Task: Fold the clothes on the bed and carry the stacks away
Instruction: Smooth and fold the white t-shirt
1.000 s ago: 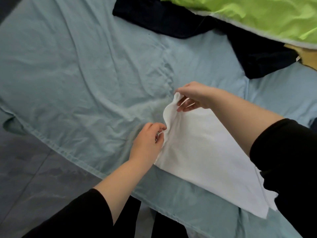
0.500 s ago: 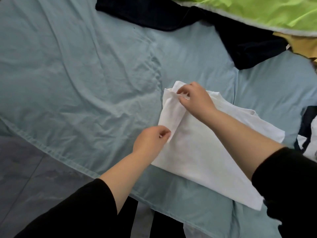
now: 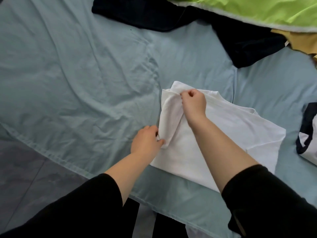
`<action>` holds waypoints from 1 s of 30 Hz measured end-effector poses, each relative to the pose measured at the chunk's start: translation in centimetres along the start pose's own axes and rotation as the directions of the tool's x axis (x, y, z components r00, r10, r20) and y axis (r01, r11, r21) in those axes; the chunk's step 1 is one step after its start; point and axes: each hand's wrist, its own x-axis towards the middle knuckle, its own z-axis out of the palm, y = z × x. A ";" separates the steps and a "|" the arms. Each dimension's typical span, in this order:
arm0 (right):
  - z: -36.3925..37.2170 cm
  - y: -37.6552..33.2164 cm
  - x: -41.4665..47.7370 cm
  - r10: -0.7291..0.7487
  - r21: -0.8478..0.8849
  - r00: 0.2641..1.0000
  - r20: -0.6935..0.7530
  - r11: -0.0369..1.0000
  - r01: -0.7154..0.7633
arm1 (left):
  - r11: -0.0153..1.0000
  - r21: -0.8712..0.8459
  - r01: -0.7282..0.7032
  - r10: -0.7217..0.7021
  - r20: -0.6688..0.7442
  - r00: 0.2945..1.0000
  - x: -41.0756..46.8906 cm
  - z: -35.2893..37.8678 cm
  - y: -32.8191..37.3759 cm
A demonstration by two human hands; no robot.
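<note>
A white shirt (image 3: 229,134) lies partly folded on the pale blue bed sheet (image 3: 77,79), near the bed's front edge. My left hand (image 3: 145,141) pinches the near end of the shirt's left edge. My right hand (image 3: 193,100) grips the far end of that same edge, which is lifted and curled over toward the shirt's middle. Both forearms are bare below black sleeves. My right arm hides part of the shirt's middle.
A dark navy garment (image 3: 197,23) sprawls across the far side of the bed, under a lime green cloth (image 3: 257,11) and a yellow garment (image 3: 301,42). A white and navy garment (image 3: 308,134) lies at the right edge. Grey floor (image 3: 25,174) shows at lower left.
Both hands have carried the shirt's left edge rightward, rolling it over onto the shirt. More of the shirt's right side and the white and navy garment have come into view.
</note>
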 end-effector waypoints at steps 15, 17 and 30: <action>-5.2 4.0 -1.6 -0.008 0.016 0.997 0.076 1.000 0.007 | 0.991 -0.117 -0.072 0.073 0.008 0.997 -5.3 6.1 6.5; -9.5 5.8 -1.8 0.048 0.042 0.997 0.057 0.998 -0.051 | 0.988 -0.117 -0.101 0.105 0.030 0.994 -6.2 7.5 8.2; -27.3 17.9 0.3 0.174 0.032 0.983 -0.065 0.985 -0.172 | 0.973 -0.134 -0.186 0.211 0.206 0.956 -10.2 22.1 20.8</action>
